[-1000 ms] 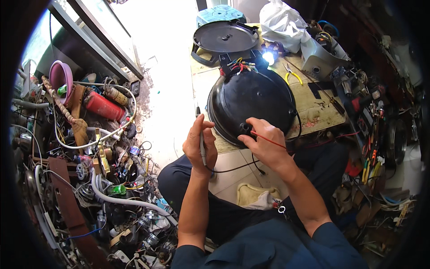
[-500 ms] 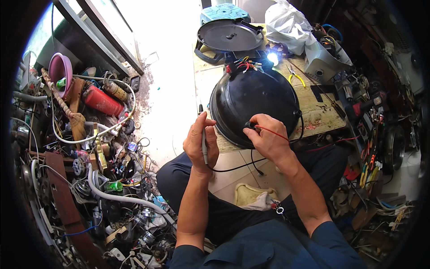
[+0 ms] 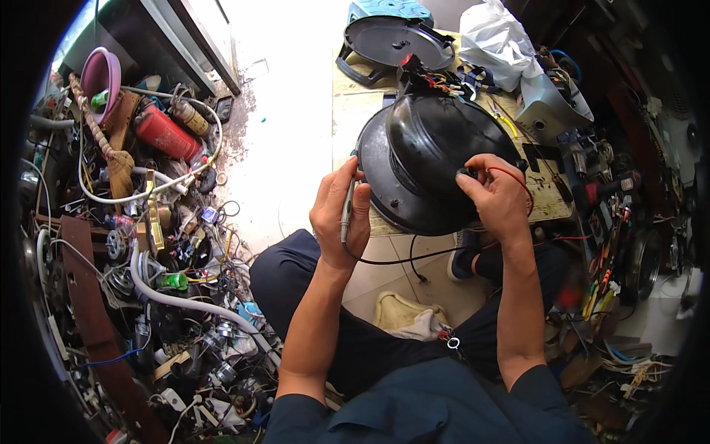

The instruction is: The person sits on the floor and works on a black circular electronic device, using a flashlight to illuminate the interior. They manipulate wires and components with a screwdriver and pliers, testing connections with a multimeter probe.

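Observation:
A grey pen-shaped test probe (image 3: pixel 347 211) with a black lead is gripped upright in my left hand (image 3: pixel 333 222), just left of a black appliance housing (image 3: pixel 451 137). The housing has a rounded dome and a wide round black rim (image 3: pixel 388 189); it rests tilted on the board. Colored wires with connectors (image 3: pixel 436 80) stick out at its far end. My right hand (image 3: pixel 497 194) pinches a small black piece (image 3: pixel 467 172) against the dome's near right side; whether that piece is fixed to the housing cannot be told. A red lead (image 3: pixel 518 176) loops over this hand.
Behind the housing lies a round black cover (image 3: pixel 399 43). Yellow-handled pliers (image 3: pixel 507 124) and a white plastic bag (image 3: pixel 499 41) are to the right. Parts and hoses pile up at left, near a red cylinder (image 3: pixel 166 133). A cordless drill (image 3: pixel 614 185) lies at right.
The housing has tipped and turned, showing more of its wide rim at the left. My right hand has moved right and up with it. The bright light near the wires no longer shows.

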Demonstrator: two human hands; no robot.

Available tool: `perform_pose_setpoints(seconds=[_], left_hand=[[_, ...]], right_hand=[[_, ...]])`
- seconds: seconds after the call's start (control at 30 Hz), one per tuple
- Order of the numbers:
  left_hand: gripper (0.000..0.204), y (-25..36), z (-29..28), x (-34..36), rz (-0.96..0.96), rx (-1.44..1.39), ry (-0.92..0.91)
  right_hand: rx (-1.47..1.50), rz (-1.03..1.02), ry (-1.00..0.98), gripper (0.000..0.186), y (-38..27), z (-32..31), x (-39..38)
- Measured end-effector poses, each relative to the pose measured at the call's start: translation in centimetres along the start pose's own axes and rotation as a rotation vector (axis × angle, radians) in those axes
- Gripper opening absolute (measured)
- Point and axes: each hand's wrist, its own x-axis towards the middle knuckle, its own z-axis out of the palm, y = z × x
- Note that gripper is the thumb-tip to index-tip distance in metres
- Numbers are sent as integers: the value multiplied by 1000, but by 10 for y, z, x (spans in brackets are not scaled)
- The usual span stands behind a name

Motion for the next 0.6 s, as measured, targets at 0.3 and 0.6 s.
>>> perform_pose_setpoints(seconds=[0.3, 0.6], left_hand=[[32, 3, -1, 3, -62, -6, -45], [29, 1, 8, -2, -231, -178, -152]], right_hand=[[37, 40, 14, 18, 16, -1, -9], [20, 32, -17, 20, 13, -17, 8]])
